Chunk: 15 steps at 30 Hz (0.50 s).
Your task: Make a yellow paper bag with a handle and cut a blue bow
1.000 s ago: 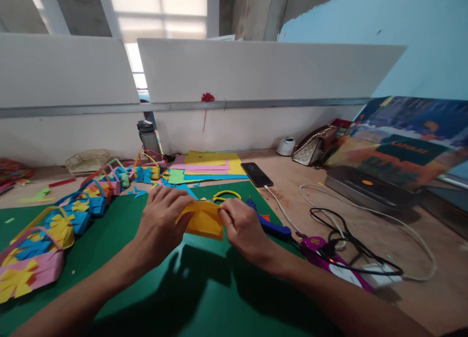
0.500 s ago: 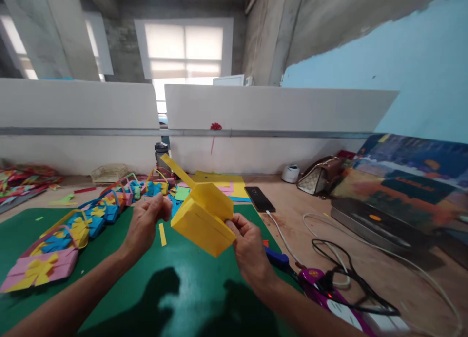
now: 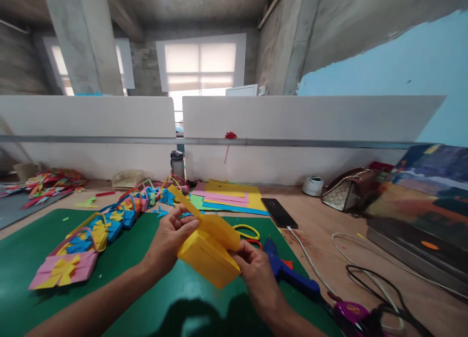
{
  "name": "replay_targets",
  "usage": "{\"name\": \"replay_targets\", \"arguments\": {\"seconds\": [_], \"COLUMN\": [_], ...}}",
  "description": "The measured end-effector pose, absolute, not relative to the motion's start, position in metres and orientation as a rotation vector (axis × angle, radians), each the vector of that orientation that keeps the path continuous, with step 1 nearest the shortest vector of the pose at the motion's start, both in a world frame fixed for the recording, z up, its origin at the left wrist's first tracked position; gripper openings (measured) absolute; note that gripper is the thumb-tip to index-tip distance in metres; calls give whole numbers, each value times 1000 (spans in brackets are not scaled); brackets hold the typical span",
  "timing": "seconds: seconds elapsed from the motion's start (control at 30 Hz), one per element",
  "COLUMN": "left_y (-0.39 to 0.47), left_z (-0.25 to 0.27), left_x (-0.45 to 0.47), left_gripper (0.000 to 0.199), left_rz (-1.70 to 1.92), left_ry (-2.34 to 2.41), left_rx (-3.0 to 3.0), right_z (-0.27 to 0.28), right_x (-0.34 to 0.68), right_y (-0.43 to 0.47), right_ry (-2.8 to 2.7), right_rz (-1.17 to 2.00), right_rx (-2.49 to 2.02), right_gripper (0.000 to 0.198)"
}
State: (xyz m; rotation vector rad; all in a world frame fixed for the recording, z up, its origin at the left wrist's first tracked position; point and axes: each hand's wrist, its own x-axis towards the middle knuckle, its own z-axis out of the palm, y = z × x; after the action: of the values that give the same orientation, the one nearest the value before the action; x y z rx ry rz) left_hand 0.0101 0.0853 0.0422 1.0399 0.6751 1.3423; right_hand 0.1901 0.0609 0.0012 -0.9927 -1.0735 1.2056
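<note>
A yellow paper basket (image 3: pixel 208 259), box-shaped with a long strip standing up from its far left side, is held tilted above the green mat (image 3: pixel 135 303). My right hand (image 3: pixel 258 273) pinches its right edge between thumb and fingers. At the base of the strip, my left hand (image 3: pixel 173 237) has its thumb and fingers closed on the paper. Just right of my right hand lies a blue glue gun (image 3: pixel 288 273). Behind the basket, yellow scissor handles (image 3: pixel 248 231) show in part.
Finished small paper baskets with bows (image 3: pixel 64 268) line the mat's left side. Coloured paper sheets (image 3: pixel 234 195), a phone (image 3: pixel 280 213) on a cable and a grey bottle (image 3: pixel 177 165) sit at the back. A purple power strip (image 3: pixel 351 312) and cords lie at right.
My left hand has moved from beside the basket onto the strip's base. The view has shifted, so the glue gun and scissor handles now show more. The right hand keeps its hold.
</note>
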Motion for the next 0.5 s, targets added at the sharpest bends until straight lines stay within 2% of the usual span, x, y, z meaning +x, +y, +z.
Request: {"name": "replay_targets", "arguments": {"seconds": [0.33,0.5], "left_y": [95,94], "left_z": [51,55], "left_x": [-8,-10], "left_gripper": [25,25], "left_rz": [1017,1007], "left_ry": [807,813], "left_rx": [1144,1098], "right_z": [4,3], "right_x": [191,191], "right_y": [58,60], "right_ry": [-1045,-1038], "right_rz": [1182,1172], "right_rx": [-1000,-1025], "right_gripper": [29,29]}}
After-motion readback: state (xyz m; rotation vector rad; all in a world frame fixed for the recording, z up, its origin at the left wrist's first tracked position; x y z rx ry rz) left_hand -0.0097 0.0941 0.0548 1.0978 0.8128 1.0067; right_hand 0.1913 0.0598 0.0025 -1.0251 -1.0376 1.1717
